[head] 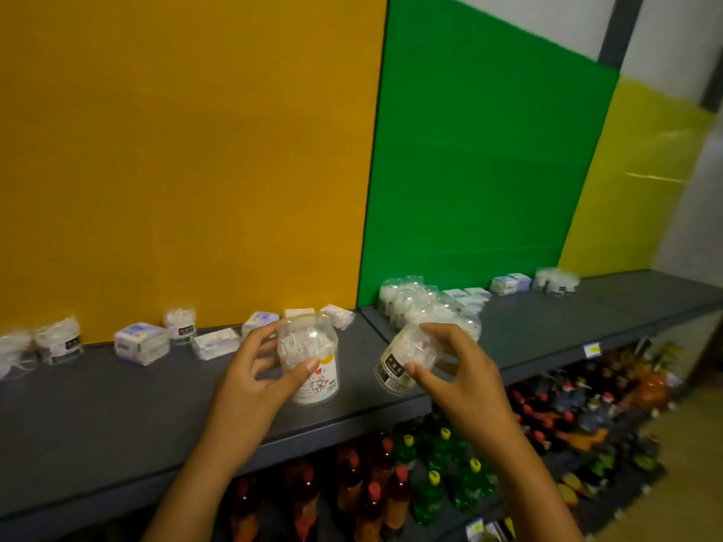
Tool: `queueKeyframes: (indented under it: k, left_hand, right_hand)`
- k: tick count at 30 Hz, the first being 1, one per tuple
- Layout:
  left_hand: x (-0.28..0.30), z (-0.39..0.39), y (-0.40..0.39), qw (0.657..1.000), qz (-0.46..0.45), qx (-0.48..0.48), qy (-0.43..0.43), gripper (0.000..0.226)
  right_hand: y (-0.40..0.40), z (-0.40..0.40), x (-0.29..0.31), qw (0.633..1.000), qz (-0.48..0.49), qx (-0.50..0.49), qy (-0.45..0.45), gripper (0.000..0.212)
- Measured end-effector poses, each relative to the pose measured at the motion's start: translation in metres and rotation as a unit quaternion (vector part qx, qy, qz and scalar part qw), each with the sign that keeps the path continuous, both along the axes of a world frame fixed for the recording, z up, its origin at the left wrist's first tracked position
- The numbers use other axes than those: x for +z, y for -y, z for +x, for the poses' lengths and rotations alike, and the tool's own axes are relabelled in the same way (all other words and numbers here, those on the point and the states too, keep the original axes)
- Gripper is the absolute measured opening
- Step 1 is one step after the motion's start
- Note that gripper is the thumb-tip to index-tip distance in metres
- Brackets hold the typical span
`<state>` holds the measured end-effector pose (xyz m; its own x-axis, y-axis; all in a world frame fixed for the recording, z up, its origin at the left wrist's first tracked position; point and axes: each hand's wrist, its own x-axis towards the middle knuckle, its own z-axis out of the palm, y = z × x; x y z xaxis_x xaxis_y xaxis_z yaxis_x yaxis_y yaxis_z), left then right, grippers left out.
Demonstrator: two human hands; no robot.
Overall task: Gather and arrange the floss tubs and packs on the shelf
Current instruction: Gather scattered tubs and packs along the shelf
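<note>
My left hand [258,369] grips a clear floss tub with a cartoon label [313,369], held upright just above the grey shelf [117,416]. My right hand [450,365] holds a second clear floss tub with a dark label [399,365], tilted to the left. A cluster of clear tubs [418,303] stands behind my right hand by the green panel. Loose tubs [58,340] and white-blue floss packs [141,342] lie scattered along the back at the left. More packs [508,284] and a tub [555,280] sit far right.
The back wall has orange, green and yellow panels. Below the shelf, a lower shelf holds red and green bottles [430,487] and other dark bottles farther right. A yellow price tag [592,350] hangs on the shelf's front edge.
</note>
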<state>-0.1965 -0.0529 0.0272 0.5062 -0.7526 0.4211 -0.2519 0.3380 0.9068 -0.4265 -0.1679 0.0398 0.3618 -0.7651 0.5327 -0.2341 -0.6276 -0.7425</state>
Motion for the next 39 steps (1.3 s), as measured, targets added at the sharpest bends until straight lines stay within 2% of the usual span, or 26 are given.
queueKeyframes:
  k: [7, 17, 24, 30, 39]
  left_hand:
    - [-0.004, -0.073, 0.047, 0.999, 0.012, -0.028, 0.010, 0.061]
    - [-0.004, -0.116, 0.127, 0.999, 0.022, -0.039, 0.020, 0.061]
    - [-0.016, -0.123, 0.196, 0.999, 0.032, -0.021, 0.000, 0.069]
    - [-0.028, -0.118, 0.243, 0.999, 0.038, 0.006, -0.030, 0.058]
    - [-0.058, -0.126, 0.280, 0.995, 0.082, 0.014, -0.054, 0.063]
  right_hand:
    - [0.035, -0.081, 0.002, 0.998, -0.024, -0.043, -0.048, 0.044]
    - [0.108, -0.129, 0.001, 0.994, -0.047, -0.055, -0.076, 0.046]
    - [0.185, -0.125, 0.003, 0.994, -0.052, -0.025, -0.091, 0.047]
    - [0.251, -0.098, 0.012, 0.992, -0.069, 0.024, -0.104, 0.047]
    - [0.296, -0.088, 0.007, 0.992, -0.070, 0.076, -0.065, 0.046]
